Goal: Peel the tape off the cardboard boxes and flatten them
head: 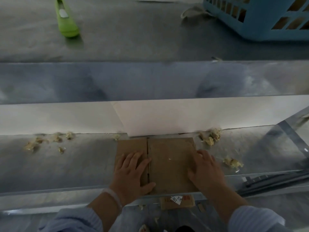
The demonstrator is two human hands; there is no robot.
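A person's left hand (pixel 132 173) and right hand (pixel 206 169) press a flattened cardboard box (pixel 168 158) onto the desk (pixel 75 164) at its near edge, fingers (pixel 132 158) spread flat, grasping nothing. The light, stiff sheet looks easiest lifted by its side edges.

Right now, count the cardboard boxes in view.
2 plainly: the flattened box under the left hand and right hand, and a labelled box lower down, nearer the person. Brown shapes inside the blue basket may be more.
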